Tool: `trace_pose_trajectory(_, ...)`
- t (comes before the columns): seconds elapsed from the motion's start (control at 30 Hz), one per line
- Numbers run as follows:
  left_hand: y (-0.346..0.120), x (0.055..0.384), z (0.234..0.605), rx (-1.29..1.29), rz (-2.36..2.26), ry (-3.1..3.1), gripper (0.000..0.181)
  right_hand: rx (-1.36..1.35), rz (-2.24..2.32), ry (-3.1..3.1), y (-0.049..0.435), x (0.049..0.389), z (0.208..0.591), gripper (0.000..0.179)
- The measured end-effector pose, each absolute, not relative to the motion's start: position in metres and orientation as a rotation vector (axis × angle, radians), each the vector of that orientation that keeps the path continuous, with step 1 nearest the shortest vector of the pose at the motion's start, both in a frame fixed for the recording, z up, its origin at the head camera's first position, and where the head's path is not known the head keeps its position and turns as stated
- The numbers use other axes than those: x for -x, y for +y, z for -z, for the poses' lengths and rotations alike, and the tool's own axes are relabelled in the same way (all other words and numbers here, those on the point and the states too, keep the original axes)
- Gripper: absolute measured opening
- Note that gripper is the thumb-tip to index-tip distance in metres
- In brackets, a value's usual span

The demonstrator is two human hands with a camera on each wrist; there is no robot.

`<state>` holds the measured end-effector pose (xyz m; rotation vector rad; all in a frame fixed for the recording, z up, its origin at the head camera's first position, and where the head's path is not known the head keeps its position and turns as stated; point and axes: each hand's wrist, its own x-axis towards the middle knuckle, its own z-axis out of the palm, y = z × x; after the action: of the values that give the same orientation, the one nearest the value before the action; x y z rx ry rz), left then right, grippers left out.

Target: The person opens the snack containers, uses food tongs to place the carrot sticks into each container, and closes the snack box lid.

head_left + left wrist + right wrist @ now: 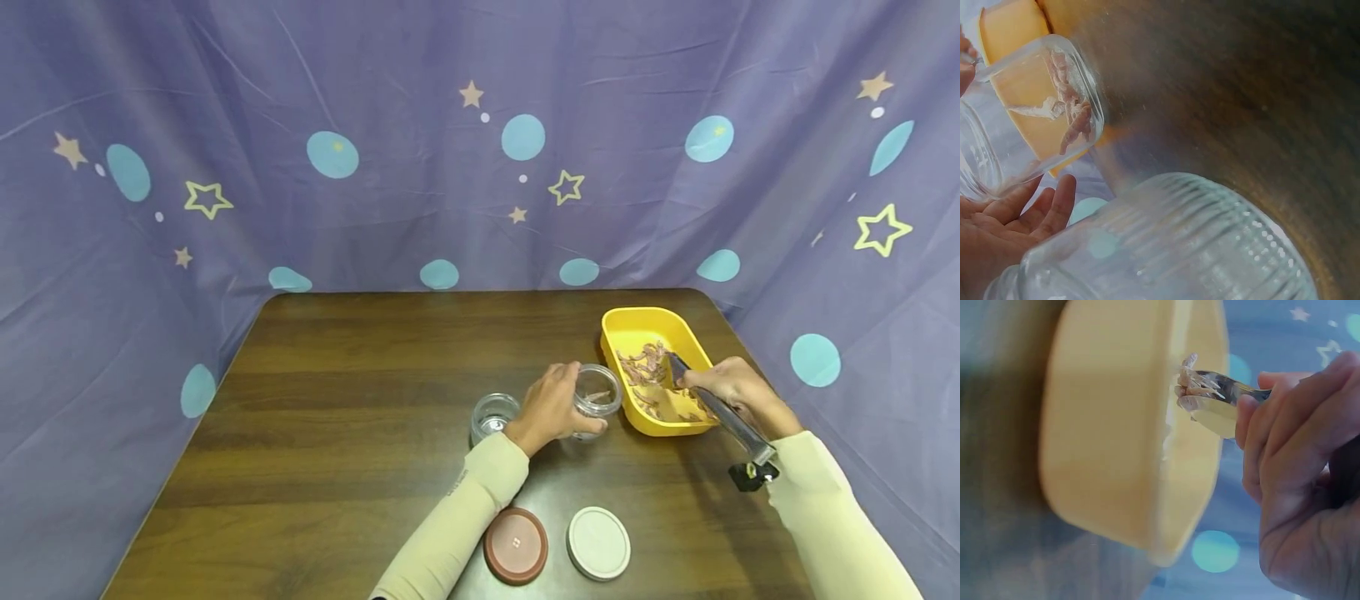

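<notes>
My left hand (553, 404) grips a clear glass jar (1019, 128), fingers and thumb spread round its side. A few pinkish-brown, twisted dried pieces (1074, 119) lie at the bottom of that jar. To its left stands a second, ribbed glass jar (1179, 244), partly behind my left wrist in the head view. My right hand (738, 390) holds metal tongs (723, 412) over the yellow bin (660, 428). In the right wrist view the tips of the tongs pinch a small clump of dried pieces (1189, 384) at the bin's rim. More dried pieces (645, 367) are scattered inside the bin.
Near the front of the dark wooden table (337, 417) lie a reddish-brown lid (516, 545) and a white lid (598, 543), side by side. A purple curtain (420, 125) with stars and blue shapes hangs behind the table and along its sides.
</notes>
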<state>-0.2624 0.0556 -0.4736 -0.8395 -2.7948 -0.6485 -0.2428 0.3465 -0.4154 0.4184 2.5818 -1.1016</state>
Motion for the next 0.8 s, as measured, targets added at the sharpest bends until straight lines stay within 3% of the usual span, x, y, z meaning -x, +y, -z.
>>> trace_pose_trajectory(0.5, 0.057, 0.263, 0.474, 0.848, 0.666, -2.812, 0.094, -0.366, 1.278, 2.542, 0.345, 0.229, 0.377, 0.032)
trace_pose_trajectory(0.8, 0.056, 0.264, 0.473, 0.840, 0.656, -2.812, 0.096, -0.298, 1.334, 2.483, 0.310, 0.217, 0.359, 0.027)
